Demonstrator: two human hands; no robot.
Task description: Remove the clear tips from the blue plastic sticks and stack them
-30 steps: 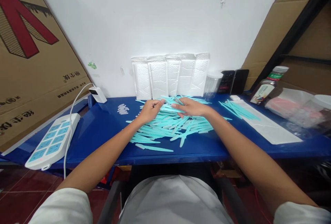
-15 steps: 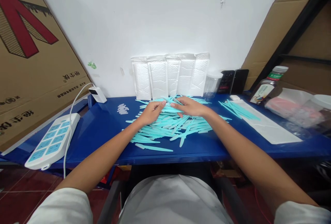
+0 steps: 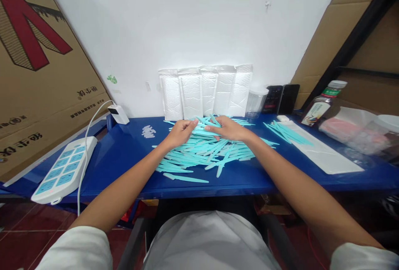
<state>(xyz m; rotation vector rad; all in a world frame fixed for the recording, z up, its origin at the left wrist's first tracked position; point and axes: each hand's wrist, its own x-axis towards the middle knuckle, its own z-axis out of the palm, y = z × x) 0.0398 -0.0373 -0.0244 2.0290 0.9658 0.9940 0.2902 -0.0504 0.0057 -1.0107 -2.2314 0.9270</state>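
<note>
A loose heap of teal eyebrow razors (image 3: 199,153) with slim handles lies at the middle of the blue table. Over its far part, my left hand (image 3: 181,132) is closed, thumb against the curled index finger, pinching razors whose ends show by the thumb. Facing it, my right hand (image 3: 230,129) grips a few razors between thumb and fingers, one sticking up. Its lower fingers are partly hidden among the heap. One razor (image 3: 186,178) lies apart near the front edge. A smaller bunch of razors (image 3: 288,132) rests on a flat white bubble mailer (image 3: 327,153) at the right.
Several white bubble mailers (image 3: 204,91) lean on the wall behind the heap. Beside them stand a clear jar (image 3: 257,101) and two phones (image 3: 288,98). A bottle (image 3: 322,103) is at the right. Small translucent pieces (image 3: 149,132) and a power strip (image 3: 65,170) lie left.
Both hands stay over the heap with only slight finger movement. In my right hand, a razor now points up more steeply between thumb and fingers.
</note>
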